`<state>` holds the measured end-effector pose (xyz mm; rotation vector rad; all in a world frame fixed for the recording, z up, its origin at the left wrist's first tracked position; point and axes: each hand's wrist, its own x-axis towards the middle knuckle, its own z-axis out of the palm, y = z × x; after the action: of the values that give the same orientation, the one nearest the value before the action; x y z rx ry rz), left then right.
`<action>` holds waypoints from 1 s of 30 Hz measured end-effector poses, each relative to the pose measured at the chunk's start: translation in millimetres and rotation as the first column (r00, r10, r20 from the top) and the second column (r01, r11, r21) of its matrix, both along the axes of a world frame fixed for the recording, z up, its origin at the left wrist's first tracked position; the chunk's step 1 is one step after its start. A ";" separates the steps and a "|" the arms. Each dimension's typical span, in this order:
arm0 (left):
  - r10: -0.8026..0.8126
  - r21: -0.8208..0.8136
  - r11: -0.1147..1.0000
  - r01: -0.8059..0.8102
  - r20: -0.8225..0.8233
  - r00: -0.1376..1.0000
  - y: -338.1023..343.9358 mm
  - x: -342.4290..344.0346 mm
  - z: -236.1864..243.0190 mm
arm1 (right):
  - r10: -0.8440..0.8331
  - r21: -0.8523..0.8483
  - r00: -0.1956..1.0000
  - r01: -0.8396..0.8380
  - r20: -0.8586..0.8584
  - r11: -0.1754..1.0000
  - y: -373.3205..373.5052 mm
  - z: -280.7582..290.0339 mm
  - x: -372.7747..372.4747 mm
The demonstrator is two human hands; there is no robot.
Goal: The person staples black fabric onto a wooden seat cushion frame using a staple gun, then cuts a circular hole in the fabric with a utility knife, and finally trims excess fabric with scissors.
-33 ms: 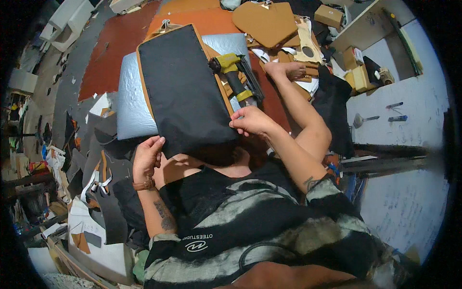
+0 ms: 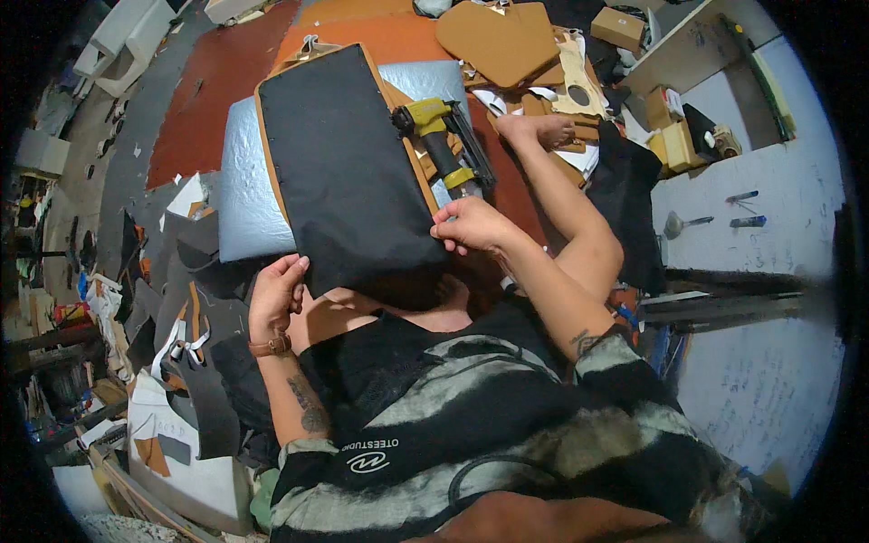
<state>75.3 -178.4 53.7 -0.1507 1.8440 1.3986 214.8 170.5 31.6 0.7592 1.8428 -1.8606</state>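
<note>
A black fabric sheet (image 2: 348,167) covers a long panel with a tan border, lying in front of me. Small fastener dots run along its upper edges. My left hand (image 2: 279,288) pinches the fabric's near left corner between thumb and fingers. At the near right corner, my right hand (image 2: 471,224) grips the fabric's edge with fingertips closed. The near end of the cloth hangs loose between both hands. Just beyond my right hand, a yellow-and-black staple gun (image 2: 436,145) rests at the panel's right side. Beneath the panel shows a shiny silver-blue slab (image 2: 249,181).
My bare foot (image 2: 543,132) is to the right, by tan padded pieces (image 2: 498,41) and scraps. A white board (image 2: 733,235) with brushes or pens on it stands at the far right. Dark fabric offcuts (image 2: 217,380) lie at the left. A reddish-brown sheet (image 2: 213,100) covers part of the floor.
</note>
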 end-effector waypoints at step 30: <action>0.030 -0.062 0.997 -0.045 -0.224 0.974 12.2 32.0 -6.1 | 0.036 0.324 0.976 0.036 -0.214 0.945 -4.1 -27.3 3.8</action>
<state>107.3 -166.2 47.6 -0.0642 2.0830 1.4291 218.7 166.4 4.3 0.6812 2.3295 -1.7149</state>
